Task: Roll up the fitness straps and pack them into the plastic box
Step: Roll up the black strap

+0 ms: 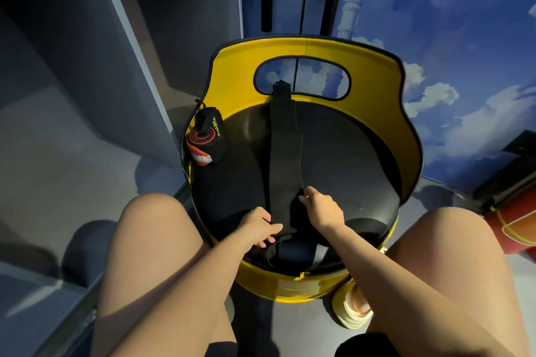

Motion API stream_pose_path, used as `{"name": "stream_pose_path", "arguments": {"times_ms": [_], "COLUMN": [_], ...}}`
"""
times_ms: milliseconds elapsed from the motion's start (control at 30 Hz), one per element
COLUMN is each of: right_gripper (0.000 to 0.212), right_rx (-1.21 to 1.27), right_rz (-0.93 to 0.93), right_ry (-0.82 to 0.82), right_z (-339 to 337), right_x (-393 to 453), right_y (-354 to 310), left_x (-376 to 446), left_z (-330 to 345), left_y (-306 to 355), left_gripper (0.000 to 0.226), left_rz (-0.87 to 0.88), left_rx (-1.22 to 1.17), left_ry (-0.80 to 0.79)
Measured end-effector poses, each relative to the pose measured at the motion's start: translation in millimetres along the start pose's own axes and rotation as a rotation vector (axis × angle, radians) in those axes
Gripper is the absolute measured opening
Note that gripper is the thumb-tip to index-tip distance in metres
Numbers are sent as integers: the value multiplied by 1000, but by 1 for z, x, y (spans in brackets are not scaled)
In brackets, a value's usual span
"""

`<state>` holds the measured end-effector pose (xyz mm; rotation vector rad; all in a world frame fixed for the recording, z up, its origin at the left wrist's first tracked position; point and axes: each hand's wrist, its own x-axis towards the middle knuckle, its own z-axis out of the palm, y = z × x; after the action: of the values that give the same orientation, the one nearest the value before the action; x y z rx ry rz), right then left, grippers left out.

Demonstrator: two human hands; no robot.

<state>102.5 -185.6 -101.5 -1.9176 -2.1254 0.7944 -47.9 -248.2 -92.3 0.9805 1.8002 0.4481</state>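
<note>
Fitness straps first, but biggest thing in view is the yellow chair (pixel 374 87) w/ round black seat (pixel 342 159), which carries everything. Person sits facing it, knees either side.

Long black strap (pixel 282 159) lies flat down the middle of the seat, far end up by the cut-out in the chair back, near end at the seat's front edge btwn the hands. Not rolled yet.

Left hand (pixel 258 226) has fingers curled over the strap's near end, thumb side on the left edge. Right hand (pixel 322 207) pinches the right edge a bit farther up. Both holding strap, neither spread wide.

Rolled strap (pixel 204 139), red/black w/ white-and-red end, sits at the seat's left rim against the chair wall – one done, I'd say.

Plastic box: not in view. So approx: one rolled, one about to start, packing all left.
</note>
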Motion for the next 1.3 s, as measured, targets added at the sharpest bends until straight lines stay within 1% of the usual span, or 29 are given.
{"name": "stream_pose_path", "arguments": {"times_ms": [100,267,433,567,633,700,767,833,933,1033,1133,1167,1200,1300], "right_gripper": [26,35,38,42,42,42,41,41,40,33,34,35,34,26], "right_rx": [45,125,67,49,63,52,26,5,-31,6,18,-2,-5,67], "right_rz": [15,-14,-35,-50,-56,-61,-59,-55,-96,-275,-429,-459,-471,-431], "right_ry": [31,25,58,45,36,40,61,78,90,93,-63,-94,-89,-13], "right_z": [2,2,1,1,1,2,2,2,0,-7,-15,-15,-14,-9], "right_x": [-2,-8,-15,-22,-23,-25,-27,-31,-35,-37,-42,-44,-46,-46], "right_y": [3,11,17,19,19,18,17,15,15,23,34,37,38,37], "left_x": [-1,-2,-4,-8,-13,-18,-23,-26,-28,-29,-27,-25,-22,-14], "left_z": [4,7,12,16,17,17,18,20,22,24,22,21,19,15], "left_y": [-1,-3,-2,0,2,5,7,8,9,7,6,5,4,0], "left_gripper": [38,38,41,41,34,26,29,36,34,30,28,27,27,25], "left_rz": [43,111,142,167,244,375,492,556,605,595,511,479,448,380], "left_rx": [82,213,328,333,387,510,679,836,920,864,692,628,563,401], "left_ry": [16,34,83,111,142,164,113,87,128,157,170,160,144,86]}}
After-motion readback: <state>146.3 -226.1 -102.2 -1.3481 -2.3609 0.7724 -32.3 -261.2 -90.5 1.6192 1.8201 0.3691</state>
